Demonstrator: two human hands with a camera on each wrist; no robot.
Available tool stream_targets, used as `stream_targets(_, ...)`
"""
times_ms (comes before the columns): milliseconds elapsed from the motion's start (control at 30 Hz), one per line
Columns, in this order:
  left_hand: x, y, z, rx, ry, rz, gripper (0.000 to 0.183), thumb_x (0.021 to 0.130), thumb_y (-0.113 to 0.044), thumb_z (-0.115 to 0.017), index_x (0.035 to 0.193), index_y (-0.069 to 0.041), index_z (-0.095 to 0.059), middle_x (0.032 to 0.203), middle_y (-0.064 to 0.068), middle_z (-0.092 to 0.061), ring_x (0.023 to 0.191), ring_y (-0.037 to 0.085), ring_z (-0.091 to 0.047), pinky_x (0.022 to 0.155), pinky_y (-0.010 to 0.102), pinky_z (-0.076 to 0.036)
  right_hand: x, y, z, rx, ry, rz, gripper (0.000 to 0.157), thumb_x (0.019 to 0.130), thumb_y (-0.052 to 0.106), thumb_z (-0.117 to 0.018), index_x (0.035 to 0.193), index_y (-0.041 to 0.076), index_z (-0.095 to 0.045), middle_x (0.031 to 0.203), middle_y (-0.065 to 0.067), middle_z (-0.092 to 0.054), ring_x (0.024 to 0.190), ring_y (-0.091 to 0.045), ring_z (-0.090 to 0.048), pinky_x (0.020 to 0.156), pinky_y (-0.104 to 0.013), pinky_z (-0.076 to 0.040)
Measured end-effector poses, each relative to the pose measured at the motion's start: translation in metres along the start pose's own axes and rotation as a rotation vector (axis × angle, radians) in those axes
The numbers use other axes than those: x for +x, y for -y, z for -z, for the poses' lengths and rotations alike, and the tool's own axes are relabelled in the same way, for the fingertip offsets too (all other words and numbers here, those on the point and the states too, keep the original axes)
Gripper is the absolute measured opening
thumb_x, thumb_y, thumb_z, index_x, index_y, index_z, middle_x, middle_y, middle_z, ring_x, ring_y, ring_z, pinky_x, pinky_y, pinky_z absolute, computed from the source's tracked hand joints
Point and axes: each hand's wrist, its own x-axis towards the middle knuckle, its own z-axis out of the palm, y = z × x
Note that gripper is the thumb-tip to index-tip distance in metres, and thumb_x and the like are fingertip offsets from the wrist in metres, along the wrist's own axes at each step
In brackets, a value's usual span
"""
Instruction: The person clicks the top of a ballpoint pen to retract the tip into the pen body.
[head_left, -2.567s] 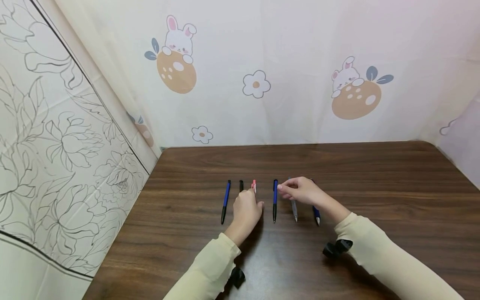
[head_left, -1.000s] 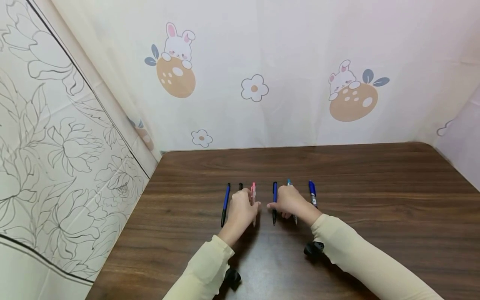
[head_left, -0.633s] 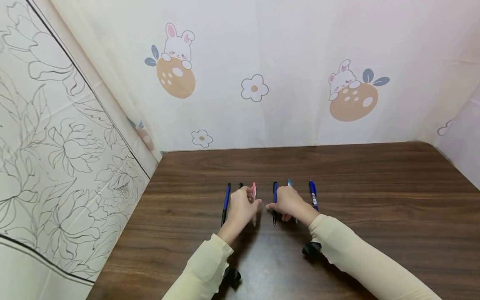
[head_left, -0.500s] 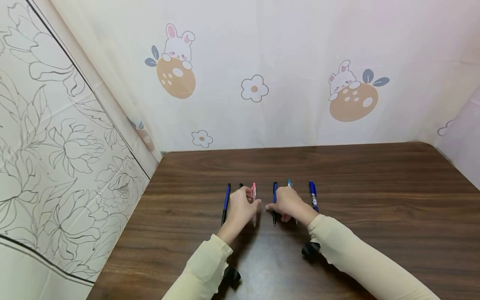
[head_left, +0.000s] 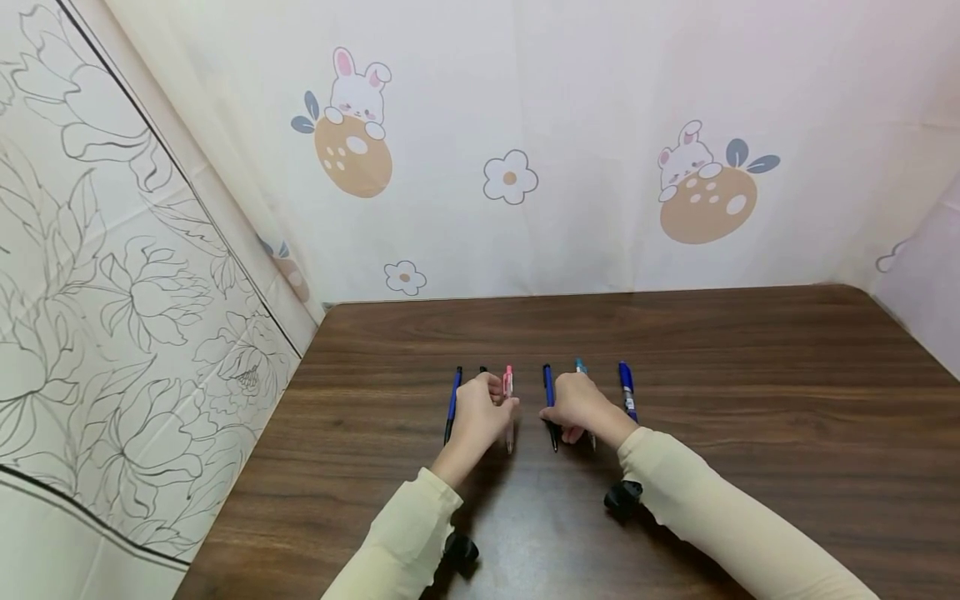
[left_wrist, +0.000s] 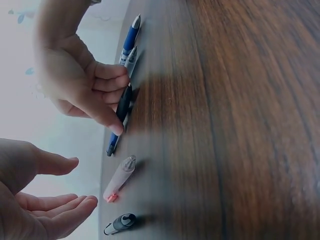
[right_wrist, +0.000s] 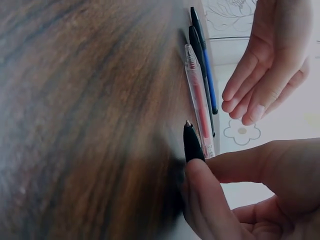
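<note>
Blue-and-black pen (head_left: pixel 550 388) had just slanted, pinched by the right hand (head_left: pixel 582 403), so handling had likely begun; left of that grip, the left hand (head_left: pixel 476 410), fingers loose, held nothing.

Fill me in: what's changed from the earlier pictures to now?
The right grip has come toward the near end of the inner blue-and-black pen and now pinches it; that pen has turned slightly, near end right, far end left. The left grip has shifted left, uncovering most of the pink pen, and is open. The pink pen, leftmost pen and rightmost pen look unmoved.
</note>
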Motion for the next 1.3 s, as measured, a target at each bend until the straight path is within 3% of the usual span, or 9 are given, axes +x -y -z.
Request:
stream_targets(300,0.000,0.002,0.001,-0.010,0.004,0.003,0.029,0.080,-0.008,-0.076,0.101,0.008,-0.064,0.093,0.019,-0.071,0.084,0.026,-0.070,0.070,0.029,-0.059,-0.003,-0.010,0.006,0.178,-0.003,0.052,0.034,0.088,0.019,-0.068,0.059,0.001,-0.065,0.048,-0.006,-0.065,0.042,-0.012,-0.063,0.047,-0.027,-0.057)
stream_targets(633,0.001,0.005,0.001,-0.015,-0.013,0.022,0.028,0.079,-0.008,-0.076,0.100,0.007,-0.064,0.092,0.018,-0.071,0.083,0.025,-0.070,0.070,0.029,-0.059,0.001,-0.020,0.012,0.442,0.065,0.080,0.024,0.091,0.019,-0.064,0.083,-0.003,-0.070,0.064,-0.010,-0.070,0.053,-0.014,-0.068,0.058,-0.034,-0.061)
stream_targets(833,0.004,0.005,0.002,-0.016,-0.026,0.022,0.029,0.078,-0.008,-0.077,0.100,0.007,-0.064,0.093,0.018,-0.071,0.083,0.026,-0.070,0.072,0.030,-0.060,0.004,-0.025,0.016,0.569,0.130,0.082,0.025,0.092,0.013,-0.060,0.095,-0.011,-0.068,0.077,-0.017,-0.074,0.062,-0.015,-0.071,0.064,-0.031,-0.062)
stream_targets(1300,0.006,0.010,0.001,-0.082,0.021,0.064,0.028,0.078,-0.007,-0.077,0.100,0.006,-0.066,0.094,0.018,-0.072,0.082,0.023,-0.071,0.070,0.027,-0.060,0.005,-0.031,0.016,0.742,0.274,0.098,0.035,0.093,0.012,-0.059,0.113,-0.017,-0.059,0.083,-0.009,-0.076,0.074,-0.017,-0.074,0.068,-0.029,-0.062)
